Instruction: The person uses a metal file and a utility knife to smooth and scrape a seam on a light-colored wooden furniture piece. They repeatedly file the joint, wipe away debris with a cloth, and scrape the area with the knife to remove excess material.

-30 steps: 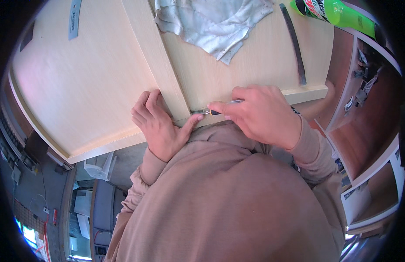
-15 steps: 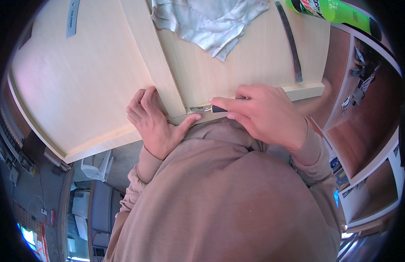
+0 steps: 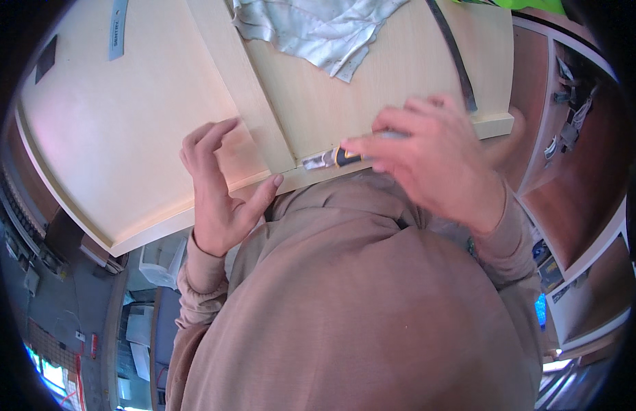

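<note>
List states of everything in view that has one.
Left hand: open, nothing held
Right hand: closed on flat-bladed tool
Flat-bladed tool: held, blade pointing left
Pale cloth: crumpled, on wooden panel
Dark strip: slightly curved
Green bottle: partly out of frame, pose unclear
Cabinet: open-fronted

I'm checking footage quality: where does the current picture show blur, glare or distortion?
Head view: the right hand and the left hand's fingers look blurred; head view: a pale sheen washes the left of the wooden board; head view: fisheye bends the board's edge, with dark corners all around.
</note>
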`<state>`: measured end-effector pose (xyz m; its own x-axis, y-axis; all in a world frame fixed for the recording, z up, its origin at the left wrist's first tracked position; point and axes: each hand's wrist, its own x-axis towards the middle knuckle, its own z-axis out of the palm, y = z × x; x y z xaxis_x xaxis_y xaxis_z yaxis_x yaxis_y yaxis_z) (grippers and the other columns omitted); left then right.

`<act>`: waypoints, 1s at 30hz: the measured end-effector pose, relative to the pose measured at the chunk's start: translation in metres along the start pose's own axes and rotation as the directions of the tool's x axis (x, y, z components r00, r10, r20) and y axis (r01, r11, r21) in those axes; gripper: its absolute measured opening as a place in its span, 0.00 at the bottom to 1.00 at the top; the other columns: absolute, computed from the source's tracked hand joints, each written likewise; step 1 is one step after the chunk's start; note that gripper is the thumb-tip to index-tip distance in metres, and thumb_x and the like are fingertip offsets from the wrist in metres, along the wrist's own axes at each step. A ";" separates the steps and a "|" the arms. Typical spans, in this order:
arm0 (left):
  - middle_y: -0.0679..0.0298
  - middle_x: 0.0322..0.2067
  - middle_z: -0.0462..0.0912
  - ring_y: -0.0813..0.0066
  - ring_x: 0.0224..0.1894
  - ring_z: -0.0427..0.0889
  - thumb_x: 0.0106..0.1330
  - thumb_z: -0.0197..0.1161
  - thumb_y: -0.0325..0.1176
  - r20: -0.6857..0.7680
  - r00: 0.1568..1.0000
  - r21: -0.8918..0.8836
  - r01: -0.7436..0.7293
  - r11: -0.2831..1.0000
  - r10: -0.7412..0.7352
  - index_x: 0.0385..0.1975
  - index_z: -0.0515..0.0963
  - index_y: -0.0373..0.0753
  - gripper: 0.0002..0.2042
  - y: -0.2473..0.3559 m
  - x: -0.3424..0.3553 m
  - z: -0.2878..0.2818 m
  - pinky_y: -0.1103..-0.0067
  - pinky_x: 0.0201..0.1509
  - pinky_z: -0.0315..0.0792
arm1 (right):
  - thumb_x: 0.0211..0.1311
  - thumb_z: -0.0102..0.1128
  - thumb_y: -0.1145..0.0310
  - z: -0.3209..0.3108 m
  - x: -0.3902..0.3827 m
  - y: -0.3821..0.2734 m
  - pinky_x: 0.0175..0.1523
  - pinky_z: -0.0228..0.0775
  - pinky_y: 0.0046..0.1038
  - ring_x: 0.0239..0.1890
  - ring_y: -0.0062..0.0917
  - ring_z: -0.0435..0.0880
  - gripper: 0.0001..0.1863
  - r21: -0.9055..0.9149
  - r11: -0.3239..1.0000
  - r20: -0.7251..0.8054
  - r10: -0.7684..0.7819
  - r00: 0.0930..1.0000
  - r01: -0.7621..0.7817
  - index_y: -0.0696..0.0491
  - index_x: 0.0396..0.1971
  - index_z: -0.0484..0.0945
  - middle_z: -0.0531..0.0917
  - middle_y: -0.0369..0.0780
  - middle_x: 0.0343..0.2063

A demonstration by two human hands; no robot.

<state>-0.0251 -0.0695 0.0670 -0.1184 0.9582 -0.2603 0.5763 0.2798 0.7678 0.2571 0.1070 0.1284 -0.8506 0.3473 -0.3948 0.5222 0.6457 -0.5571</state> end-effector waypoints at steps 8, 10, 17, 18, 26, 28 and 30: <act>0.60 0.28 0.85 0.67 0.26 0.84 0.64 0.86 0.49 0.163 0.940 -0.109 -0.285 0.952 0.300 0.51 0.91 0.33 0.26 0.042 0.072 0.005 0.72 0.33 0.79 | 0.62 0.70 0.72 -0.074 0.067 -0.003 0.46 0.83 0.42 0.38 0.47 0.90 0.09 -0.097 0.959 0.061 -0.261 0.963 0.266 0.59 0.39 0.88 0.88 0.50 0.30; 0.60 0.28 0.85 0.68 0.26 0.84 0.64 0.86 0.49 0.179 0.955 -0.070 -0.227 0.971 0.236 0.46 0.92 0.32 0.24 0.047 0.077 0.004 0.72 0.33 0.78 | 0.58 0.72 0.73 -0.084 0.082 -0.007 0.47 0.85 0.43 0.39 0.51 0.93 0.10 -0.089 0.971 0.162 -0.204 0.966 0.220 0.63 0.37 0.88 0.89 0.54 0.29; 0.63 0.24 0.84 0.79 0.25 0.80 0.67 0.85 0.48 0.213 0.976 -0.179 -0.002 0.984 0.041 0.42 0.92 0.30 0.22 0.039 0.073 0.002 0.78 0.30 0.73 | 0.56 0.80 0.72 -0.080 0.097 -0.009 0.50 0.85 0.36 0.46 0.41 0.92 0.21 -0.003 0.938 -0.344 -0.326 0.880 0.347 0.62 0.49 0.84 0.88 0.53 0.39; 0.64 0.23 0.84 0.80 0.25 0.80 0.68 0.84 0.47 0.196 0.981 -0.227 0.035 0.973 0.010 0.42 0.92 0.30 0.22 0.037 0.071 0.005 0.79 0.30 0.73 | 0.59 0.80 0.72 -0.073 0.099 -0.006 0.51 0.84 0.34 0.48 0.38 0.91 0.23 0.141 0.954 -0.408 -0.189 0.893 0.266 0.62 0.52 0.83 0.88 0.52 0.42; 0.65 0.23 0.83 0.80 0.25 0.79 0.70 0.84 0.43 0.121 0.986 -0.326 0.147 0.934 -0.113 0.39 0.89 0.29 0.19 0.032 0.053 0.028 0.78 0.29 0.73 | 0.86 0.62 0.64 0.035 0.122 -0.024 0.32 0.70 0.23 0.32 0.15 0.77 0.23 0.915 -0.117 -0.339 0.295 0.893 0.386 0.55 0.69 0.65 0.79 0.34 0.37; 0.63 0.29 0.82 0.75 0.31 0.81 0.66 0.86 0.42 0.034 0.996 -0.231 0.092 0.969 -0.087 0.42 0.86 0.28 0.22 0.028 0.046 0.032 0.76 0.36 0.76 | 0.94 0.50 0.57 0.058 0.127 -0.033 0.24 0.56 0.20 0.22 0.11 0.64 0.16 0.927 -0.105 -0.259 0.516 0.816 0.360 0.52 0.66 0.68 0.71 0.30 0.27; 0.59 0.36 0.80 0.69 0.39 0.81 0.61 0.89 0.41 -0.068 0.994 -0.136 0.077 0.988 -0.087 0.47 0.81 0.27 0.27 0.021 0.033 0.034 0.73 0.44 0.77 | 0.94 0.47 0.52 0.066 0.132 -0.033 0.24 0.57 0.19 0.21 0.11 0.62 0.17 0.926 -0.132 -0.230 0.548 0.804 0.354 0.50 0.64 0.69 0.68 0.29 0.26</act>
<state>0.0106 -0.0339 0.0545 -0.2227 0.9322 -0.2853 0.4505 0.3579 0.8179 0.1318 0.0866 0.0470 -0.4123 0.7895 -0.4546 -0.3134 -0.5915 -0.7430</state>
